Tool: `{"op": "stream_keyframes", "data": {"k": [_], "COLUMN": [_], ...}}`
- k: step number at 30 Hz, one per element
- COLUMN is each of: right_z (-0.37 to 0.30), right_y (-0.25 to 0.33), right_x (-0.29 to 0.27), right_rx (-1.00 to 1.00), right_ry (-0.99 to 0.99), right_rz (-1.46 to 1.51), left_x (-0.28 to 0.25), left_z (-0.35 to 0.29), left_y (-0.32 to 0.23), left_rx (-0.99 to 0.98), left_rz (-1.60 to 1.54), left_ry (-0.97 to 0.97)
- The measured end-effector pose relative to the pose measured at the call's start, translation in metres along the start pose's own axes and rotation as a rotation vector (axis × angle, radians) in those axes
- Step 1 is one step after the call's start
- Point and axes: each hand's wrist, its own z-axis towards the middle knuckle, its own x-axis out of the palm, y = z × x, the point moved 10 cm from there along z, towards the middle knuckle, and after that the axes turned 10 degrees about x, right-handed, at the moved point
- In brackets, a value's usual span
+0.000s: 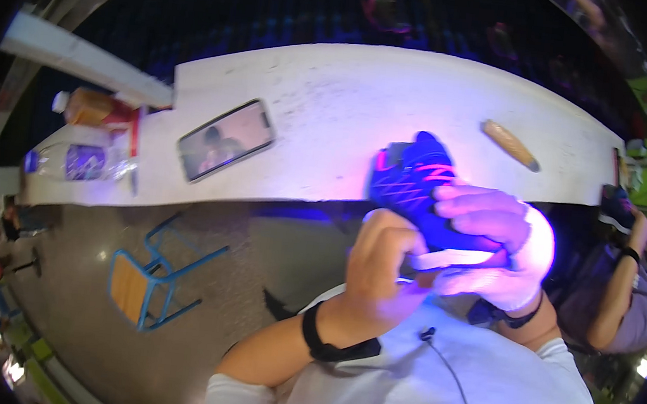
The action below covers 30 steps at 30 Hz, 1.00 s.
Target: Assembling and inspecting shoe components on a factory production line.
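Note:
A dark sneaker (411,179) with pink laces or trim and a white sole is held up over the near edge of the white table, bathed in violet light. My right hand (495,238), in a white glove, wraps round it from the right, fingers over its upper. On the near left side, the bare fingers of my left hand (382,254) are curled in against the shoe, close to the sole. Their tips are partly hidden, and the glove covers much of the shoe's near end.
A phone (227,140) lies on the white table (331,125). Beyond the shoe rests a tan stick-like object (510,145) with a dark tip. Two drink bottles, one orange (92,108), one clear (70,162), lie at left. A blue-framed stool (148,286) stands below; another person (622,297) sits at right.

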Motion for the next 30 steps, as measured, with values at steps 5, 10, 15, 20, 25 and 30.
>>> {"op": "stream_keyframes", "data": {"k": [5,10,15,20,25,30], "right_z": [-0.001,0.006,-0.011,-0.062,-0.081,-0.074], "right_y": [-0.019,-0.018,-0.036,-0.127,-0.162,-0.163], "right_x": [0.001,-0.001,-0.026,-0.058,-0.071,-0.063], "right_rx": [0.061,0.047,0.024,0.026,0.489,0.599], "right_ry": [0.08,0.048,-0.072,-0.213,-0.095,-0.029], "right_rz": [0.04,0.168,0.236,0.706,0.248,-0.154], "left_x": [0.003,0.001,0.02,0.062,0.108,0.063], "left_z": [-0.005,0.002,0.001,0.018,0.033,0.025], "left_y": [0.003,0.022,0.044,0.042,0.042,0.073], "left_rx": [0.09,0.036,-0.21,-0.016,0.026,-0.078], "left_rz": [-0.03,-0.135,-0.16,0.359,0.35,0.13], "left_ry": [-0.021,-0.001,-0.005,0.374,0.63,0.594]}}
